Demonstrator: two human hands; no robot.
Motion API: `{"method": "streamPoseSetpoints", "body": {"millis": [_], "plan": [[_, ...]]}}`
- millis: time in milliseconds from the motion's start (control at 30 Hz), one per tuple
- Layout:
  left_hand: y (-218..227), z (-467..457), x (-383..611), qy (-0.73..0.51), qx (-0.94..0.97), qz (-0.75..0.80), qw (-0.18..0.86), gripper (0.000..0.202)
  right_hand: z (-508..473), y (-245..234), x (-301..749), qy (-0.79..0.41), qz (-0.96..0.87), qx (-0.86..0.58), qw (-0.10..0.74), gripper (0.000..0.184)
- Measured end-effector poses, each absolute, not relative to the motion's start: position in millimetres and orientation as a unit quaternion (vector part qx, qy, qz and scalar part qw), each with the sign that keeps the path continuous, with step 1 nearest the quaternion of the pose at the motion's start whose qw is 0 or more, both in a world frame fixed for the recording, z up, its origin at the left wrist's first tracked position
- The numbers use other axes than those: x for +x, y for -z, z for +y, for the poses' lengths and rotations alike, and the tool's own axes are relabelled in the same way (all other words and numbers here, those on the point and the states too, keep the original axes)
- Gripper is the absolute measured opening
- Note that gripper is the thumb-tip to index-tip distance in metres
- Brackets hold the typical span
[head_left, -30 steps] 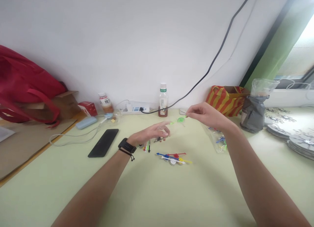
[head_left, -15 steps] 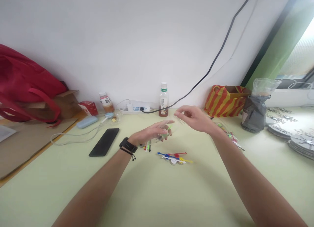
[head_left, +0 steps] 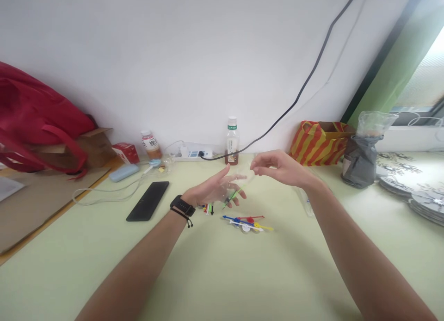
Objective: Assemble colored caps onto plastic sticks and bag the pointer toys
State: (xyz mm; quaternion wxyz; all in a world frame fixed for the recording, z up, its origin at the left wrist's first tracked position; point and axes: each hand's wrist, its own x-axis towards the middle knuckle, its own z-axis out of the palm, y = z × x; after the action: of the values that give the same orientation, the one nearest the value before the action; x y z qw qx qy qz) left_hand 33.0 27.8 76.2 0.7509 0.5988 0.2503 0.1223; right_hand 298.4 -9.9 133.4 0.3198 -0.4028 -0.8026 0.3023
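Note:
My left hand (head_left: 214,190) hovers over the pale green table (head_left: 222,270) with its thumb up and fingers stretched out. A small clear plastic bag (head_left: 243,182) with a thin green stick (head_left: 231,198) in it lies against those fingers. My right hand (head_left: 277,166) is raised just to the right, its thumb and fingers pinched on the bag's upper end. Below both hands lies a heap of coloured plastic sticks and discs (head_left: 247,222). A smaller bunch of sticks (head_left: 208,209) sits by my left wrist, which wears a black watch (head_left: 180,205).
A black phone (head_left: 148,200) lies to the left, with a blue case (head_left: 124,172) and cable behind it. A drink bottle (head_left: 231,140), power strip (head_left: 194,152) and striped bag (head_left: 321,140) line the wall. A grey bag (head_left: 360,160) and plates (head_left: 416,194) are right; a red bag (head_left: 34,122) is left.
My right hand came in from the right toward my left hand and now pinches the clear bag. My left hand's fingers have spread out, and the green stick now shows below them.

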Motion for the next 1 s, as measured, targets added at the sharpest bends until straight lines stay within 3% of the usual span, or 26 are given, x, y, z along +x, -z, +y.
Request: {"method": "streamPoseSetpoints", "body": {"millis": [133, 233, 300, 367, 467, 567, 667, 767, 900, 1000], "plan": [[-65.8, 31.4, 37.6, -0.123, 0.574, 0.262, 0.766, 0.078, -3.2, -127.3, 295.1, -0.279, -0.781, -0.404, 0.386, 0.018], [-63.1, 32.2, 41.0, -0.174, 0.537, 0.244, 0.788, 0.056, 5.7, -117.4, 294.8, -0.256, -0.748, -0.423, 0.443, 0.019], [-63.9, 33.4, 42.6, -0.206, 0.502, 0.248, 0.803, 0.042, 12.8, -108.9, 299.6, -0.235, -0.717, -0.472, 0.456, 0.03], [-64.8, 36.2, 44.3, -0.253, 0.458, 0.274, 0.807, 0.03, 18.3, -100.8, 307.0, -0.231, -0.72, -0.526, 0.39, 0.031], [-62.2, 42.0, 47.1, -0.351, 0.397, 0.307, 0.791, 0.019, 20.4, -91.1, 311.7, -0.296, -0.802, -0.496, 0.153, 0.023], [-52.5, 46.4, 49.0, -0.428, 0.432, 0.327, 0.723, 0.033, 16.8, -81.7, 297.2, -0.366, -0.847, -0.385, -0.008, 0.027], [-38.2, 48.6, 48.2, -0.447, 0.547, 0.376, 0.599, 0.057, 12.8, -70.0, 271.9, -0.396, -0.855, -0.333, -0.034, 0.027], [-25.0, 50.7, 45.4, -0.401, 0.655, 0.373, 0.521, 0.065, 11.6, -60.0, 255.3, -0.434, -0.844, -0.309, -0.053, 0.017], [-14.4, 53.9, 42.8, -0.317, 0.74, 0.356, 0.475, 0.059, 13.4, -59.8, 256.2, -0.419, -0.849, -0.321, -0.017, 0.01], [-12.3, 55.0, 42.5, -0.289, 0.766, 0.348, 0.457, 0.046, 12.6, -71.1, 265.0, -0.417, -0.844, -0.335, 0.034, 0.016]]}}
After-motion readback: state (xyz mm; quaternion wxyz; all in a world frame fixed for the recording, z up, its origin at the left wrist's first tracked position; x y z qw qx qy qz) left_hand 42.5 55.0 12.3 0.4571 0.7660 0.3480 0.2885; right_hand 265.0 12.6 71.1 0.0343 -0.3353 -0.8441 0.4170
